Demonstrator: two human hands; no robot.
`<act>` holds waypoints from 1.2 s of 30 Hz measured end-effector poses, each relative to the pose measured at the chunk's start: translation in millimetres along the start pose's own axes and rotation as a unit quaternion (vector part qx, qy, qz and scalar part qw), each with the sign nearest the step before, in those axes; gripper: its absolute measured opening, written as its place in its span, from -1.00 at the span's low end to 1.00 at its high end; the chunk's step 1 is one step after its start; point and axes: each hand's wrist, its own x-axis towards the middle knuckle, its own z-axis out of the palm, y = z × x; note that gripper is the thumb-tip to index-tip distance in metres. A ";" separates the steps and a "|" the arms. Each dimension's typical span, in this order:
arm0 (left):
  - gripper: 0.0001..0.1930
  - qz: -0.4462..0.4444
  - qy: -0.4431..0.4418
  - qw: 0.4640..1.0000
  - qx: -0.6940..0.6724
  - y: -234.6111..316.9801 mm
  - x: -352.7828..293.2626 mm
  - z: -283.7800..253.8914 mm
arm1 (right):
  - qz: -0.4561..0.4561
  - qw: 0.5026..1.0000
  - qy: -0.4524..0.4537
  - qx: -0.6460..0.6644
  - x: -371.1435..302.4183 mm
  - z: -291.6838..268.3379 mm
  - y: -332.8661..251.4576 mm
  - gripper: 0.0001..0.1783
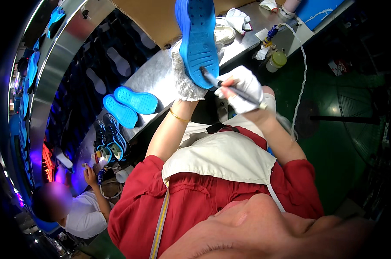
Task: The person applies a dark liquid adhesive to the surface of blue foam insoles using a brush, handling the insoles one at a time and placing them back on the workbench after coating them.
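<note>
My left hand (183,84), in a knitted white glove, is closed around a blue shoe sole (200,32) and holds it up over the bench edge. The inner face of the sole shows, with small holes towards its far end and ridges near the heel. Between the gloved fingers of my right hand (246,89) is a brush (212,79) with a dark handle. Its dark bristles lie over the heel part of the sole; whether they touch I cannot tell. The sole hides part of my left fingers.
Two blue soles (137,101) lie left on the metal bench (150,71), near a pair of dark shoes (113,137). White gloves (238,19), a pale shoe (224,34) and a yellow-lidded pot (276,61) stand far right. A co-worker (85,213) sits lower left. A cable (305,64) hangs right.
</note>
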 end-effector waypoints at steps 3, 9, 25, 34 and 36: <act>-0.11 -0.012 -0.030 0.999 -0.014 4.6 5.0 -2.5 | -0.002 1.000 -0.030 0.001 -3.0 11.6 -7.6 -0.90; -0.17 -0.016 -0.022 0.998 -0.060 15.1 2.5 1.8 | 0.036 0.994 -0.023 0.098 7.2 -4.1 -2.2 -0.90; -0.23 -0.111 -0.070 0.984 -0.124 37.2 13.6 3.3 | 0.155 0.946 -0.128 0.255 -2.3 -10.1 -19.6 -0.89; -0.18 -0.185 -0.040 0.981 -0.030 42.7 29.6 -1.2 | -0.165 0.973 -0.088 -0.138 30.5 -13.9 -15.4 -0.77; -0.18 -0.194 -0.040 0.980 -0.022 42.5 32.2 -3.9 | -0.147 0.976 -0.111 -0.117 28.7 -19.5 -14.1 -0.78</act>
